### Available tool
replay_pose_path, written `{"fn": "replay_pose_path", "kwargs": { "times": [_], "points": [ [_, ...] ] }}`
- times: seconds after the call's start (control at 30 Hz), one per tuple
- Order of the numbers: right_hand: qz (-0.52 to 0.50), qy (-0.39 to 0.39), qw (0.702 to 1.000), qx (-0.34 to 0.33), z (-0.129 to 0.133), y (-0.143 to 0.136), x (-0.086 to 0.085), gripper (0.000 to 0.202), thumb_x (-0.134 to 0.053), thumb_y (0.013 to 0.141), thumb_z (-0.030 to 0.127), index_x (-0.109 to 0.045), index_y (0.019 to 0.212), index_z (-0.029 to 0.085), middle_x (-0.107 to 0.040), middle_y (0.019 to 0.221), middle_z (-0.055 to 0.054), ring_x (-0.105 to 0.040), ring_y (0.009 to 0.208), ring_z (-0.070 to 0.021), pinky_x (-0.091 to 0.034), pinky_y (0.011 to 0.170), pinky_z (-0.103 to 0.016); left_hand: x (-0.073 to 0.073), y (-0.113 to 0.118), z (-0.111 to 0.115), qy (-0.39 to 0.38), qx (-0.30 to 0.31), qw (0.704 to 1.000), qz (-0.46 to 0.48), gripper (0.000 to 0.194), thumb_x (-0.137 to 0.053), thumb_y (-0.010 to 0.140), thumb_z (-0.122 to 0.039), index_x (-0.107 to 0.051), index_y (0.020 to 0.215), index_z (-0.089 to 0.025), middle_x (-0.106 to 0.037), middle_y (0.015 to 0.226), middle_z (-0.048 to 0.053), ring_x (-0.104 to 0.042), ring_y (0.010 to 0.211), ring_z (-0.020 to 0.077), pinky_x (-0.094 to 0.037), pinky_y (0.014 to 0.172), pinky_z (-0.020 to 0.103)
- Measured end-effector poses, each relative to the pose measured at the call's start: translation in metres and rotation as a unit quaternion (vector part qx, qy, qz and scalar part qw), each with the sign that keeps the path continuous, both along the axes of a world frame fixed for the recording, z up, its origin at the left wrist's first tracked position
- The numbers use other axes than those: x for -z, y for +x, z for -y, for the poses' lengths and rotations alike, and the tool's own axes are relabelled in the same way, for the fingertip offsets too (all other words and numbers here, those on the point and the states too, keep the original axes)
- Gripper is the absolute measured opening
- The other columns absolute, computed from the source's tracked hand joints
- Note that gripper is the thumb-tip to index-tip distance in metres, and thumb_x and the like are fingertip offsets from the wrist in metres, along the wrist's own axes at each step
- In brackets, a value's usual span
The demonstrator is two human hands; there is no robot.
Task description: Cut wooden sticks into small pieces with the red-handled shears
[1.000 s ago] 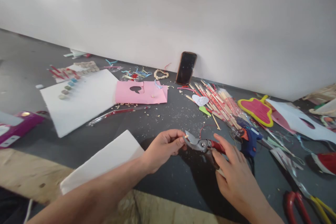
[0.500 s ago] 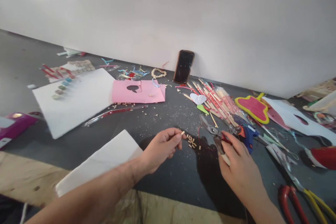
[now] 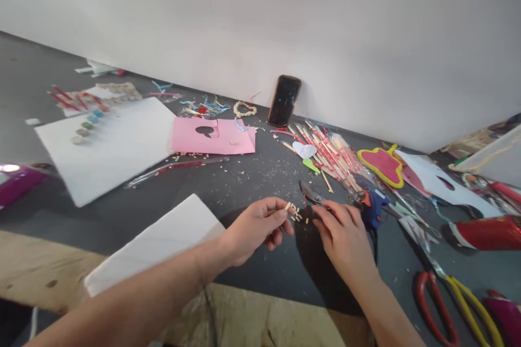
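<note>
My left hand (image 3: 260, 225) is closed, with a short pale stick piece (image 3: 287, 206) pinched between thumb and forefinger. Several more cut pieces (image 3: 298, 212) lie on the dark table just beyond its fingertips. To the right, my right hand (image 3: 342, 227) is closed over the handles of the pruning shears (image 3: 310, 193), low at the table. The blades stick out beyond the fingers towards the left; the handles are mostly hidden under the hand. Pale crumbs are scattered over the table around both hands.
A white foam block (image 3: 158, 244) lies by my left forearm, and pink paper (image 3: 228, 143) behind it. A phone (image 3: 285, 101) leans on the wall. Wrapped sticks (image 3: 325, 149), a blue glue gun (image 3: 372, 209) and large scissors (image 3: 435, 303) lie to the right.
The pruning shears have come down and left to the table, beside the cut pieces, with my right hand over them. My left hand keeps its pinch on the stick piece. The view has shifted slightly.
</note>
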State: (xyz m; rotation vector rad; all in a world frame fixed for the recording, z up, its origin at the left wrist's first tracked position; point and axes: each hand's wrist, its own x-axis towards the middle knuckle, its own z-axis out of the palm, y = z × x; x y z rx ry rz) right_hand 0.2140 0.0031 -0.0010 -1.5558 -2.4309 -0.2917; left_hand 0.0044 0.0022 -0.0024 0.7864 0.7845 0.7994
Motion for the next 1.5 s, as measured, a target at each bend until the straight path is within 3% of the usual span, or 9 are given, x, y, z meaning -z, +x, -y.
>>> {"fn": "replay_pose_path", "kwargs": {
  "times": [0.2,0.37,0.53,0.7,0.87,1.0,1.23,1.5],
  "points": [
    [-0.012,-0.036,0.999,-0.003,0.001,-0.008,0.007,0.017,-0.052,0.083,0.025,-0.068,0.089,0.027,-0.062,0.099,-0.004,-0.045,0.095,-0.0214,-0.038,0.08,-0.036,0.009,0.003,0.0,0.0,0.036,0.999,-0.018,0.024,-0.053,0.08,-0.038,-0.05,0.088,-0.016,-0.057,0.068,-0.001,-0.042,0.041,0.003,-0.031,0.038,0.015],
    [-0.016,-0.041,0.999,0.002,0.002,-0.007,0.006,0.019,-0.051,0.083,0.024,-0.066,0.094,0.026,-0.063,0.099,-0.003,-0.045,0.096,-0.0225,-0.036,0.077,-0.036,0.015,0.003,-0.001,0.007,0.043,0.999,-0.014,0.024,-0.054,0.079,-0.039,-0.052,0.086,-0.015,-0.057,0.068,0.0,-0.041,0.042,0.0028,-0.032,0.039,0.015],
    [-0.044,-0.034,0.998,-0.004,0.003,-0.008,0.006,0.016,-0.054,0.082,0.029,-0.067,0.09,0.025,-0.064,0.095,-0.004,-0.045,0.096,-0.0228,-0.035,0.077,-0.036,0.01,0.003,0.0,0.0,0.052,0.998,-0.03,0.024,-0.051,0.08,-0.039,-0.052,0.086,-0.015,-0.057,0.07,0.0,-0.041,0.045,0.003,-0.031,0.041,0.015],
    [-0.067,-0.042,0.997,-0.018,0.003,-0.012,0.007,0.009,-0.057,0.08,0.024,-0.065,0.081,0.024,-0.065,0.092,-0.003,-0.047,0.093,-0.0222,-0.036,0.077,-0.037,0.006,0.003,0.003,-0.004,0.065,0.997,-0.031,0.024,-0.052,0.08,-0.038,-0.052,0.087,-0.015,-0.056,0.071,0.0,-0.04,0.046,0.0033,-0.028,0.042,0.016],
    [-0.234,-0.043,0.97,-0.051,0.011,-0.019,-0.005,0.003,-0.057,0.079,0.02,-0.058,0.076,0.022,-0.063,0.083,-0.003,-0.053,0.086,-0.0179,-0.039,0.085,-0.038,0.004,0.005,0.003,-0.014,0.065,0.997,-0.037,0.025,-0.053,0.079,-0.038,-0.052,0.086,-0.014,-0.055,0.069,0.0,-0.034,0.044,0.0023,-0.022,0.042,0.017],
    [-0.353,-0.101,0.928,-0.065,0.023,-0.028,-0.015,0.004,-0.055,0.08,0.021,-0.056,0.076,0.023,-0.061,0.083,-0.003,-0.056,0.084,-0.0163,-0.045,0.078,-0.033,0.004,0.007,0.005,-0.008,0.079,0.996,-0.036,0.03,-0.056,0.077,-0.043,-0.054,0.085,-0.014,-0.054,0.07,0.0,-0.034,0.045,0.0022,-0.022,0.043,0.018],
    [-0.343,-0.108,0.93,-0.071,0.023,-0.027,-0.009,0.005,-0.055,0.079,0.02,-0.058,0.075,0.022,-0.061,0.081,-0.003,-0.057,0.08,-0.0155,-0.048,0.072,-0.03,0.007,0.009,0.01,0.013,0.097,0.995,-0.01,0.03,-0.058,0.076,-0.042,-0.055,0.079,-0.013,-0.056,0.07,0.001,-0.033,0.046,0.0026,-0.023,0.043,0.018],
    [-0.342,-0.135,0.928,-0.066,0.023,-0.022,-0.006,0.009,-0.053,0.081,0.02,-0.061,0.084,0.022,-0.061,0.09,-0.004,-0.058,0.086,-0.0155,-0.048,0.076,-0.029,0.005,0.008,0.007,0.036,0.09,0.993,-0.07,0.033,-0.057,0.076,-0.046,-0.054,0.076,-0.013,-0.057,0.07,0.001,-0.035,0.048,0.0039,-0.026,0.045,0.019]
  ]
}}
